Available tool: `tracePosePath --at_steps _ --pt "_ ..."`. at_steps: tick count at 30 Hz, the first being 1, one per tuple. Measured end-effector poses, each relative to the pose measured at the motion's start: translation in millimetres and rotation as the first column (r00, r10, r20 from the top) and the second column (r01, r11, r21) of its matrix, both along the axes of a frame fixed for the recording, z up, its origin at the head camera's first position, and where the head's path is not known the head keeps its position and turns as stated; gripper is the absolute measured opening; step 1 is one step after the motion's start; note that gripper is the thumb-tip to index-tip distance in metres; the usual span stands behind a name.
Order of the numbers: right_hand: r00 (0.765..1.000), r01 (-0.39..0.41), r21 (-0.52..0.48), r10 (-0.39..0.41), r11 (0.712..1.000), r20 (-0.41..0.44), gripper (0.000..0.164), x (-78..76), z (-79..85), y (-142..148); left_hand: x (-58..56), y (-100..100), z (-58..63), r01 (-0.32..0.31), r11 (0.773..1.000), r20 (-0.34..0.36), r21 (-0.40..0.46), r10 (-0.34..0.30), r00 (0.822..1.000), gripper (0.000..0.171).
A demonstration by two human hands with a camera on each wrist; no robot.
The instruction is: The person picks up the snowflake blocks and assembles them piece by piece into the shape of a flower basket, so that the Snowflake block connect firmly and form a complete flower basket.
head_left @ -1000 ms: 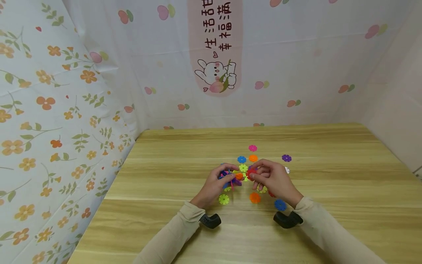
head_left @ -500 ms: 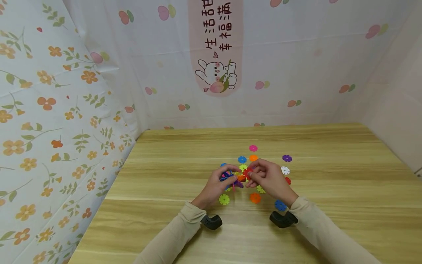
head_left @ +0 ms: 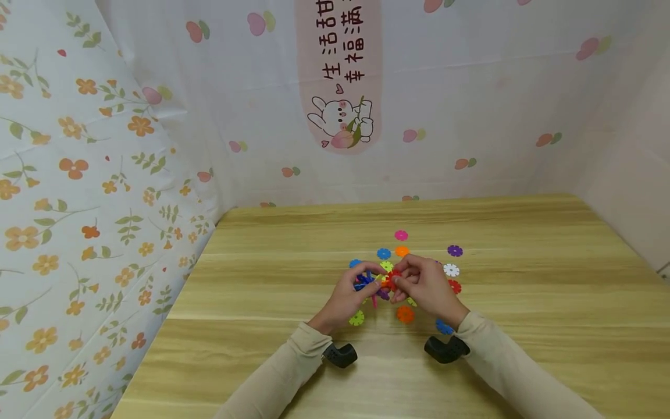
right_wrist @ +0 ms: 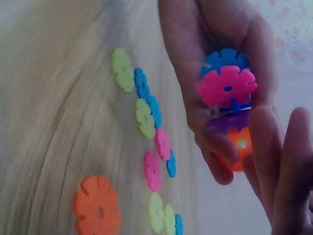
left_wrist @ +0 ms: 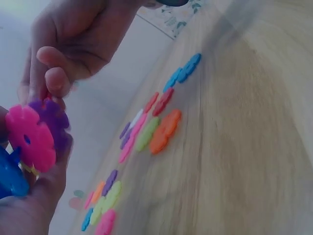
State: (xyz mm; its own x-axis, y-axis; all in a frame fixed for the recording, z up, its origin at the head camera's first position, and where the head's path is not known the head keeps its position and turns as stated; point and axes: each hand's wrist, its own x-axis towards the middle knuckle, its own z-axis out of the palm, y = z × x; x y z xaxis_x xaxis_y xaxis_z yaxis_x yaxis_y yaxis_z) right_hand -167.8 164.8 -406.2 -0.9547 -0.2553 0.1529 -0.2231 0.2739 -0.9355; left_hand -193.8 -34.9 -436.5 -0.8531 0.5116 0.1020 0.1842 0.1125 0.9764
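My left hand [head_left: 349,295] grips a cluster of interlocked plastic snowflake discs, held above the table. In the right wrist view the cluster shows a pink disc [right_wrist: 228,84], a blue disc [right_wrist: 226,57] behind it, a purple disc [right_wrist: 226,123] and an orange disc [right_wrist: 243,142]. Thumb and fingers of my right hand [head_left: 430,289] pinch a red snowflake disc [head_left: 392,280], which is right at the orange side of the cluster. In the left wrist view, the right hand's fingers hide most of the red disc.
Loose discs lie around and beyond the hands on the wooden table [head_left: 251,262]: an orange disc [head_left: 405,315], a white disc [head_left: 451,270], a purple disc [head_left: 455,251], a pink disc [head_left: 401,235] and several more. A patterned cloth [head_left: 445,87] hangs behind the table.
My right hand has moved left with the red disc, bringing it up to the cluster. My left hand has shifted slightly right with the cluster.
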Motion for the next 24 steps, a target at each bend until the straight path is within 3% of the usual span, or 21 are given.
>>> tracePosePath --at_steps 3,7,12,18,21,24 --pt "0.999 -0.018 -0.028 0.019 0.999 0.047 0.011 -1.9 -1.1 -1 0.6 -1 -0.3 -0.003 1.0 -0.015 -0.022 0.003 1.0 0.026" --pt "0.998 -0.03 -0.008 0.031 1.0 0.056 0.013 -5.2 -1.1 0 0.1 -4 2.8 0.003 1.0 0.026 -0.006 -0.003 1.0 0.028" --pt "0.996 -0.067 0.063 0.064 0.996 0.059 0.018 -11.2 4.5 6 -4.3 -12 6.6 0.06 0.998 0.049 0.017 -0.061 0.997 0.036" --pt "0.997 -0.049 0.092 0.043 0.995 0.064 0.02 -12.2 6.1 15 -3.8 -15 1.1 0.103 0.995 0.077 -0.007 -0.102 0.992 0.034" --pt "0.998 -0.058 0.159 0.053 0.986 0.035 0.018 -8.5 2.4 22 -3.6 -16 -0.6 0.11 0.994 0.102 0.022 -0.111 0.989 0.033" --pt "0.993 -0.102 0.319 0.115 0.942 -0.024 0.012 -3.3 -3.5 28 -4.7 -18 -0.1 0.105 0.994 0.141 0.036 -0.109 0.984 0.033"
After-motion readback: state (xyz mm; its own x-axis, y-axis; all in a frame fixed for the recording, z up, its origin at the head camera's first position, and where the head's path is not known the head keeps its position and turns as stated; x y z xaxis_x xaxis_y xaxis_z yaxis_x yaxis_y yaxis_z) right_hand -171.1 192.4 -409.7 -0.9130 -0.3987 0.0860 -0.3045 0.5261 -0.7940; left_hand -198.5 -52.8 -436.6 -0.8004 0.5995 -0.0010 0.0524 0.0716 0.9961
